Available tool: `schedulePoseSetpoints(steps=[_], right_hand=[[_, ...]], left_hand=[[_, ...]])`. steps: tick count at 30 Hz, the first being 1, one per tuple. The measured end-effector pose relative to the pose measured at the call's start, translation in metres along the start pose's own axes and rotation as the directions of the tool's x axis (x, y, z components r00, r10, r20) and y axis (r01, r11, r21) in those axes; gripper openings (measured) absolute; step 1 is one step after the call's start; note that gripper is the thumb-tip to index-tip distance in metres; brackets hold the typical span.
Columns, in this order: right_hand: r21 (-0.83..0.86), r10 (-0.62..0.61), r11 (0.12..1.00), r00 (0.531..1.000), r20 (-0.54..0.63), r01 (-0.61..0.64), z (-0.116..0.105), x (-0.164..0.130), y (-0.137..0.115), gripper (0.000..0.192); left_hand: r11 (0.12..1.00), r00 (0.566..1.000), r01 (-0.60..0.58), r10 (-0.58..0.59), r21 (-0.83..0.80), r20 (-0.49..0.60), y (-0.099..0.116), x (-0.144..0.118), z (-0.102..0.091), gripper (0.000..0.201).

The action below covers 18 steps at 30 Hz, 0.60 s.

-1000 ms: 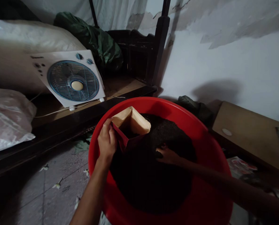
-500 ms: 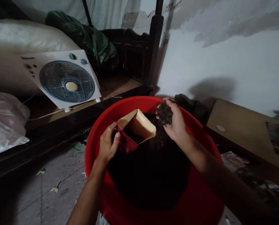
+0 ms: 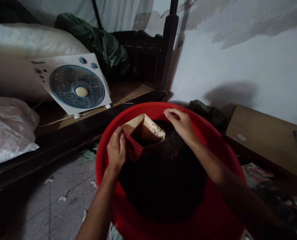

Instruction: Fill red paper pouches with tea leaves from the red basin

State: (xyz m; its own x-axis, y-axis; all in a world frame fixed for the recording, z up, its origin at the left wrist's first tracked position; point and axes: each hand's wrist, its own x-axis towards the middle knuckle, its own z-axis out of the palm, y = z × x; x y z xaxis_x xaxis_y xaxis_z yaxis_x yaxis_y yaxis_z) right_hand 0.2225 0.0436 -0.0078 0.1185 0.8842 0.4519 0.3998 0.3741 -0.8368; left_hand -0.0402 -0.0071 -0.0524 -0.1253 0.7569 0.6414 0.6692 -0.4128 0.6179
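Note:
My left hand [image 3: 116, 148] grips the near left edge of a paper bag [image 3: 135, 146], red outside and tan inside, with its square mouth open. The bag leans inside a large red plastic tub [image 3: 234, 170]. Dark, loose, shredded material [image 3: 163, 180], which looks like dried leaves, fills much of the tub. Bits of it cling to the bag's right inner flap. My right hand [image 3: 182, 123] is above the tub's far side, right of the bag and apart from it. Its thumb and fingertips come together, with nothing visible in them. Shadow hides the bag's bottom.
A white box fan [image 3: 81, 86] stands on a wooden platform at the left, near stuffed plastic bags [image 3: 11, 125]. A dark bedpost [image 3: 169, 50] rises behind the tub. At the right is a brown board [image 3: 260, 133]. Petals [image 3: 63, 196] lie on the tiled floor.
My right hand held a clump of the dark shredded material; the clump is gone and the fingers have curled together. Bits appear on the bag's flap. The whole view has shifted slightly.

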Motion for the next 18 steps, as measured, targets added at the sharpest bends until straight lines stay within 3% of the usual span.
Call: schedulePoseSetpoints(steps=[1, 2, 3, 4, 5, 7, 8, 10, 13, 15, 18], right_hand=[[-0.187, 0.053, 0.982, 0.993, 0.105, -0.033, -0.007, -0.006, 0.021, 0.032], [-0.381, 0.184, 0.922, 0.949, 0.255, -0.076, -0.012, -0.015, 0.042, 0.037], [-0.542, 0.356, 0.835, 0.843, 0.403, -0.093, -0.016, -0.028, 0.061, 0.047], [-0.652, 0.516, 0.754, 0.685, 0.515, -0.078, -0.018, -0.045, 0.078, 0.057], [-0.69, 0.599, 0.721, 0.562, 0.57, -0.068, -0.019, -0.063, 0.091, 0.063], [-0.738, 0.692, 0.672, 0.397, 0.603, -0.051, -0.016, -0.103, 0.104, 0.075], [-0.772, 0.735, 0.633, 0.35, 0.581, -0.047, -0.013, -0.122, 0.105, 0.081], [-0.811, 0.78, 0.584, 0.299, 0.55, -0.03, -0.007, -0.152, 0.1, 0.094], [-0.806, 0.773, 0.591, 0.26, 0.579, 0.039, -0.005, -0.175, 0.086, 0.114], [-0.79, 0.749, 0.606, 0.269, 0.605, 0.089, -0.007, -0.18, 0.079, 0.114], [-0.692, 0.636, 0.717, 0.328, 0.699, 0.082, -0.013, -0.179, 0.076, 0.087]], left_hand=[[1.0, 0.999, 0.018, -0.018, 0.0, -0.033, 0.0, 0.001, 0.0, 0.041], [0.999, 0.997, 0.037, -0.037, 0.0, -0.065, 0.0, 0.001, -0.001, 0.042], [0.998, 0.994, 0.057, -0.056, 0.0, -0.093, 0.001, 0.001, -0.001, 0.043], [0.997, 0.991, 0.073, -0.073, -0.002, -0.114, 0.001, 0.002, -0.002, 0.044], [0.996, 0.988, 0.084, -0.084, -0.006, -0.132, 0.002, 0.002, -0.002, 0.045], [0.997, 0.984, 0.074, -0.076, -0.02, -0.162, 0.003, 0.001, -0.004, 0.048], [0.998, 0.982, 0.055, -0.059, -0.025, -0.177, 0.003, 0.001, -0.005, 0.051], [1.0, 0.979, 0.019, -0.021, -0.013, -0.205, 0.002, 0.0, -0.006, 0.056], [1.0, 0.977, 0.006, 0.0, 0.027, -0.213, 0.001, -0.001, -0.007, 0.059], [0.999, 0.98, 0.002, 0.005, 0.032, -0.201, 0.001, -0.002, -0.008, 0.059], [0.999, 0.983, -0.027, 0.031, 0.027, -0.178, 0.0, -0.003, -0.008, 0.059]])
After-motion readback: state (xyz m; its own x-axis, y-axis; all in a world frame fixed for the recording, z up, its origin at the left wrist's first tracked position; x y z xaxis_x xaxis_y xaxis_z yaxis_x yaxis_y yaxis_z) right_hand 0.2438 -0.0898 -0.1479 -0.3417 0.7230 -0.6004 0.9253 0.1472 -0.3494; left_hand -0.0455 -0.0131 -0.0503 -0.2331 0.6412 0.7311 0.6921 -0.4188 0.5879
